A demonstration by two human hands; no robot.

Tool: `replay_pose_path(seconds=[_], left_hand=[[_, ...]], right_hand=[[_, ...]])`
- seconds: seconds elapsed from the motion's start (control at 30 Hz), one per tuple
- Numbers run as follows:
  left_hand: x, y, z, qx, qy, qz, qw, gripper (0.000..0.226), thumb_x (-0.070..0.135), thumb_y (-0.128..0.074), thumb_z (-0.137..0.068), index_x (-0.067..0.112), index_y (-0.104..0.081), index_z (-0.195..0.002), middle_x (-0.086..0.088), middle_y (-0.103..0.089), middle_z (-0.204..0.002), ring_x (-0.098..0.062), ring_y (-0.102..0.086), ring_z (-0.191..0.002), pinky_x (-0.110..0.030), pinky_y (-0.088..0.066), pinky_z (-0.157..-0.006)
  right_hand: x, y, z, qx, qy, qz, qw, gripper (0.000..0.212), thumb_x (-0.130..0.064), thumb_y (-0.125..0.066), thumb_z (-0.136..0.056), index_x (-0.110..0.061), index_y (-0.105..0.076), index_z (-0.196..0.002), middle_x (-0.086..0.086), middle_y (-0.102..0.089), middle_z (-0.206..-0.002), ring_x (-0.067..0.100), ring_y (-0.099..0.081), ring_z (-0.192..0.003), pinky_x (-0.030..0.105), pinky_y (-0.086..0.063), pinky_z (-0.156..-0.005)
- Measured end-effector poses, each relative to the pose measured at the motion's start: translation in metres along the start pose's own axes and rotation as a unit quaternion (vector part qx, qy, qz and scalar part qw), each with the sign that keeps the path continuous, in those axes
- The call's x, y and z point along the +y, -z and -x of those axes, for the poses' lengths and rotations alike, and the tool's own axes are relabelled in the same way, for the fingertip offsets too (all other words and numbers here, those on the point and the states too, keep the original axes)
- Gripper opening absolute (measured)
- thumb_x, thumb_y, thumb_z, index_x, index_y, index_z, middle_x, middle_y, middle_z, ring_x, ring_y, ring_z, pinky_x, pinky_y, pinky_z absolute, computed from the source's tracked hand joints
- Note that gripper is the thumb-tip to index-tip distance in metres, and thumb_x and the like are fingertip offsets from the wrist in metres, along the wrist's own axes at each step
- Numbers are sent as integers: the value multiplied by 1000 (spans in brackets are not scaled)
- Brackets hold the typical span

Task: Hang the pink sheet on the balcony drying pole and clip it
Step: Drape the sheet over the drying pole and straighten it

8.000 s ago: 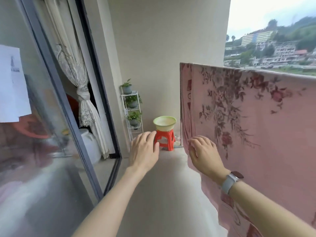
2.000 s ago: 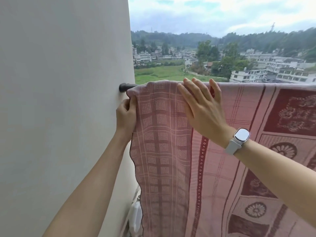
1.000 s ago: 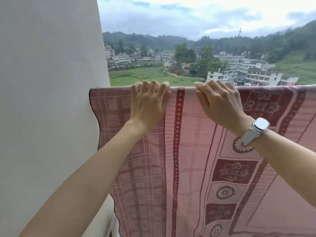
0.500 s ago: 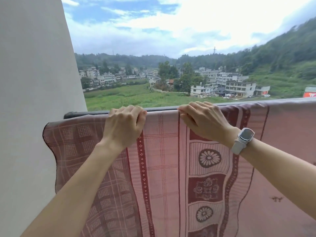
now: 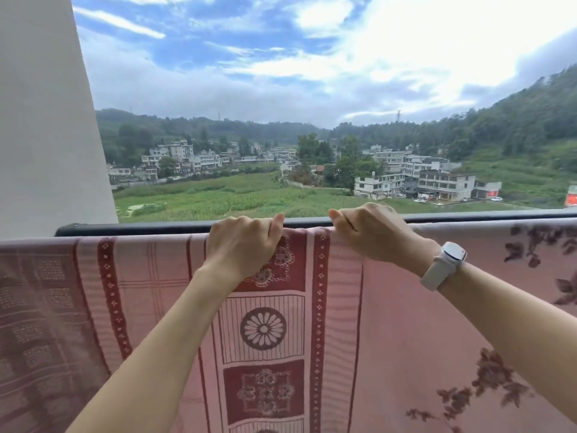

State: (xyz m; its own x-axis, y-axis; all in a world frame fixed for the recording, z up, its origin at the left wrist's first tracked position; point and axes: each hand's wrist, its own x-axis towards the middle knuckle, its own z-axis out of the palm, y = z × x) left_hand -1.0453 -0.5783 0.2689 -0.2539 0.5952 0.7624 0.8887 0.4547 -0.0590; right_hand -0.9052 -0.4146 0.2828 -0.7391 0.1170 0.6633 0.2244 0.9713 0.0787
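Two hands grip the top edge of the pink patterned woven sheet (image 5: 312, 323): left hand (image 5: 243, 242) and right hand (image 5: 371, 232), fingers curled round the fabric, just beside the dark horizontal drying pole (image 5: 140, 228).

The pink sheet (image 5: 390, 323) is woven cloth, matt, with a ribbed texture and darker maroon patterning (flowers, dotted bands). The drying pole (image 5: 140, 228) looks like dark, smooth metal with a dull sheen. The wall (image 5: 40, 120) is matt, finely grainy plaster. The watch strap (image 5: 437, 273) appears smooth, pale rubber.
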Motion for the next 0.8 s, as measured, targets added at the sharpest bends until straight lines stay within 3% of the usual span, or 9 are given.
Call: replay_pose_path(seconds=[0.1, 0.17, 0.23, 0.3, 0.4, 0.6, 0.67, 0.73, 0.8], left_hand=[[11, 3, -2, -24, 65, 15, 997, 56, 41, -27, -96, 18, -43, -48, 5, -45, -41, -12, -45, -39, -20, -30, -45], [25, 0, 3, 15, 39, 17, 999, 56, 49, -22, -94, 19, -56, -61, 5, -59, -54, -15, -56, -50, -21, -34, -50], [42, -7, 8, 32, -11, 28, 999, 54, 51, -21, -90, 21, -64, -79, 6, -69, -73, -16, -64, -66, -27, -42, -63], [56, -11, 4, 42, -32, 43, 998, 46, 47, -27, -91, 21, -65, -88, 5, -72, -84, -16, -66, -75, -30, -43, -71], [70, -13, -4, 24, -45, 73, 996, 31, 38, -38, -94, 21, -64, -92, 5, -71, -90, -16, -64, -77, -25, -35, -67], [66, -14, -12, 49, -27, 63, 996, 35, 34, -39, -95, 14, -60, -74, -1, -68, -70, -21, -61, -60, -24, -34, -55], [55, -12, -12, 44, -18, 44, 998, 42, 37, -37, -94, 13, -58, -66, -2, -67, -64, -22, -60, -59, -27, -38, -59], [37, -7, -5, 44, -3, 16, 999, 49, 41, -30, -91, 14, -61, -63, -2, -68, -61, -22, -61, -59, -30, -42, -65], [16, -2, 10, 48, 9, -2, 999, 51, 41, -28, -90, 14, -65, -67, -1, -70, -64, -20, -64, -61, -32, -44, -70]], right_hand=[[14, 5, 15, 41, 80, 24, 996, 57, -49, -15, -92, -13, -53, -69, -3, -52, -52, 12, -43, -40, 22, -25, -41], [24, 5, 31, 71, 108, 25, 991, 53, -52, -20, -91, -16, -59, -93, -2, -68, -77, 17, -61, -56, 23, -38, -44], [35, 6, 45, 78, 119, 35, 989, 44, -48, -30, -91, -17, -57, -107, -2, -70, -94, 19, -67, -77, 28, -48, -54], [45, 8, 50, 92, 108, 14, 990, 40, -46, -37, -89, -17, -59, -105, -2, -70, -96, 20, -67, -84, 29, -51, -61], [49, 13, 51, 115, 26, -34, 992, 33, -45, -44, -87, -18, -62, -89, -2, -71, -81, 23, -66, -71, 28, -45, -56], [46, 18, 46, 114, -113, -9, 987, 17, -27, -54, -88, -15, -61, -79, 5, -67, -65, 28, -60, -62, 29, -35, -54], [47, 24, 44, 99, -157, 11, 983, 21, -26, -50, -90, -13, -63, -81, 9, -68, -70, 31, -62, -69, 31, -37, -63], [39, 26, 42, 86, -181, 38, 979, 25, -25, -47, -91, -11, -65, -81, 12, -69, -75, 31, -61, -79, 35, -36, -83], [15, 18, 35, 103, -151, 59, 981, 26, -23, -45, -91, -12, -66, -79, 8, -70, -78, 28, -62, -83, 43, -28, -99]])
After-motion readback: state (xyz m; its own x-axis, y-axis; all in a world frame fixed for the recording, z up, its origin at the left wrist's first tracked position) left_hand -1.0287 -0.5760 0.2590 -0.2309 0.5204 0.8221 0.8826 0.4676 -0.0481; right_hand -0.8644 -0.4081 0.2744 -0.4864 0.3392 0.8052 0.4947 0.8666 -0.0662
